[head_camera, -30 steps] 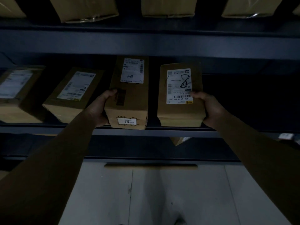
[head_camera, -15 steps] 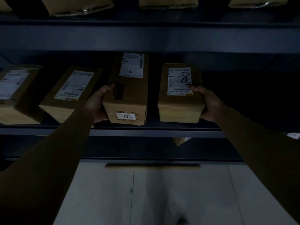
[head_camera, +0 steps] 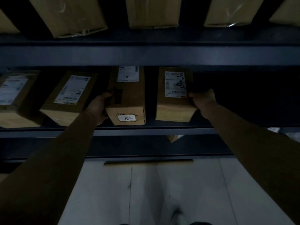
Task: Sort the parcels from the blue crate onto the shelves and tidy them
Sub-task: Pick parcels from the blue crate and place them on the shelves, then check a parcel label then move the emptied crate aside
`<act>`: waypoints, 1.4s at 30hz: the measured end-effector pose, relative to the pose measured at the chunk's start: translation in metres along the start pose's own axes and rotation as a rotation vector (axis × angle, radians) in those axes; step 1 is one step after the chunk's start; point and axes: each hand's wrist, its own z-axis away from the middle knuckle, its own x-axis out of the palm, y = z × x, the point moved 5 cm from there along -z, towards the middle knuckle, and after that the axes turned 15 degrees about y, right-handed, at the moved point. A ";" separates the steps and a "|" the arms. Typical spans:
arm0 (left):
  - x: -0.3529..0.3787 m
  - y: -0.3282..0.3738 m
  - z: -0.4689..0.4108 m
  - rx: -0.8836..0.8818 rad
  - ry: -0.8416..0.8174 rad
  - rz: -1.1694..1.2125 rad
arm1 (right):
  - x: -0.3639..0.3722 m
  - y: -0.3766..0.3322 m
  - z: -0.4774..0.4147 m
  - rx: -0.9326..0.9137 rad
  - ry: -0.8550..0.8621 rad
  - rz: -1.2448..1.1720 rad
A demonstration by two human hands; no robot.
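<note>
the left hand point(head_camera: 98, 109) is being curled round the long parcel point(head_camera: 129, 99) from 9 o'clock, the right hand point(head_camera: 203, 101) round the short parcel point(head_camera: 174, 103) from 3 o'clock, seemingly for squaring both on the middle shelf point(head_camera: 146, 132).

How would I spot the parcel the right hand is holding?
Start at the middle shelf. Four cardboard parcels sit there; yours is the rightmost parcel, gripped by the right hand. Only its label carries a large handwritten 8.
</note>
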 end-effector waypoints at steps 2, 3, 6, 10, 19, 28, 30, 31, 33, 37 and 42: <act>-0.004 0.009 0.011 0.083 0.148 -0.067 | -0.006 -0.013 0.016 -0.193 0.014 0.137; -0.006 0.015 0.019 0.154 0.242 -0.140 | -0.011 -0.021 0.031 -0.284 0.000 0.203; -0.006 0.033 0.057 0.396 0.346 -0.447 | -0.023 -0.041 0.077 -0.480 -0.079 0.358; 0.009 0.044 0.116 0.499 0.036 -0.753 | -0.049 -0.073 0.137 -0.615 -0.220 0.479; 0.012 0.184 0.330 1.269 -0.250 -1.102 | -0.167 -0.223 0.269 -0.998 -0.134 0.721; -0.010 0.310 0.524 1.855 -0.082 -1.057 | -0.330 -0.328 0.404 -1.138 0.321 0.801; -0.019 0.321 0.558 1.946 -0.116 -0.985 | -0.359 -0.333 0.430 -1.126 0.417 0.841; -0.023 0.325 0.574 1.998 -0.132 -0.936 | -0.374 -0.333 0.442 -1.113 0.463 0.858; -0.027 0.329 0.604 2.074 -0.179 -0.834 | -0.401 -0.331 0.466 -1.075 0.533 0.870; -0.021 0.328 0.650 2.126 -0.307 -0.751 | -0.452 -0.318 0.508 -0.973 0.645 0.891; -0.012 0.304 0.716 2.263 -0.429 -0.675 | -0.506 -0.289 0.544 -0.836 0.720 0.957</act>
